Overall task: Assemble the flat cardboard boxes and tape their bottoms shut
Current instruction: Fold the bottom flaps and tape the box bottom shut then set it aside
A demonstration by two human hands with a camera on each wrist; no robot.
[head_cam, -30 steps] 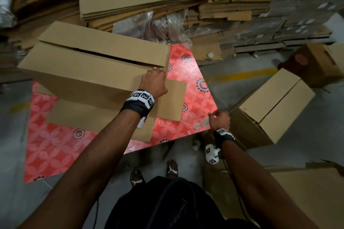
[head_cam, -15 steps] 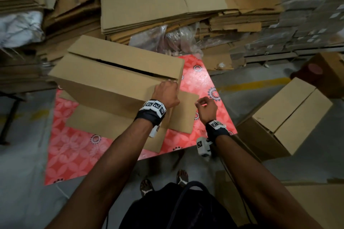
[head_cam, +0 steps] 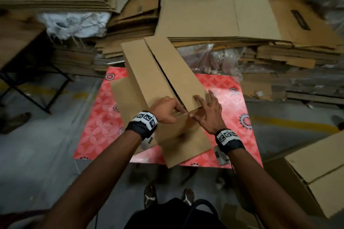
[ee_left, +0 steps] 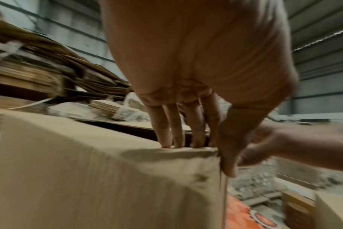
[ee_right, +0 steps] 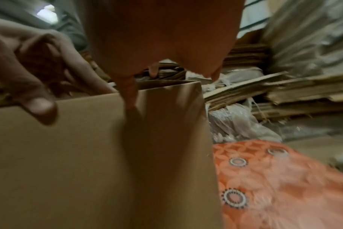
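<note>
**A:** Where do things stand from your end?

**B:** Biggest first: the pile of flat cardboard (head_cam: 214, 15) lies well beyond my hands, past the red patterned desk (head_cam: 238, 102). The box (head_cam: 160, 72) I'm working on stands on that desk directly under both hands. A second ago it lay crosswise with its flap seam running side to side; it has since swung round, so the seam now runs away from me and its near end sits right between my hands.

**A:** And the hands?

**B:** My left hand (head_cam: 163, 107) is curled over the near top edge, fingertips (ee_left: 166, 139) on top by the seam, thumb down the end wall, gripping that corner. My right hand (head_cam: 209, 112), which was off to the side near the desk's edge, has come in: its fingers are spread, forefinger and thumb brought together at the box's near edge. I can't tell for certain whether a tape end is pinched there.

**A:** What does that mean for the job?

**B:** I judge the flaps are folded but the seam is still open and untaped, and the box is now lined up for a strip laid along it.
</note>
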